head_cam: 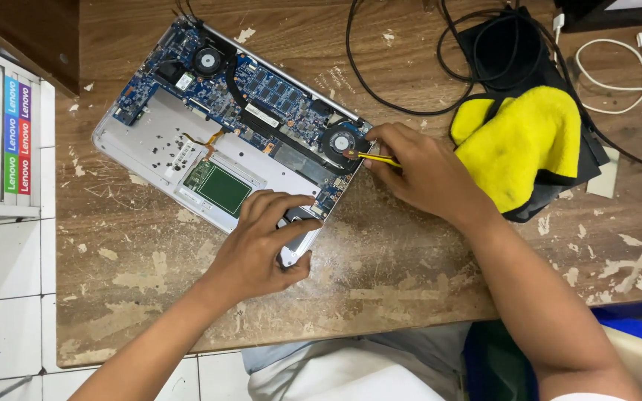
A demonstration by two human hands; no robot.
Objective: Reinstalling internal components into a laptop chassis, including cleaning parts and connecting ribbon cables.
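On a scarred wooden bench [380, 282], flecked with pale paint, an opened laptop [217, 134] lay bottom-up and askew, its cover off so the blue circuit board and two round black fans showed. Near its right corner the left hand [261, 249] pressed flat on the silver shell, fingers spread and grasping nothing — apparently to keep the machine from sliding. At the right-hand fan [342, 142] the right hand [425, 174] pinched a thin yellow-handled tool [373, 157], its tip resting on the fan's edge; what kind of tool it was could not be told. Just right of that hand sat a fuzzy yellow cloth [521, 141] on a black pouch, with black cables [403, 104] looping at the far side.
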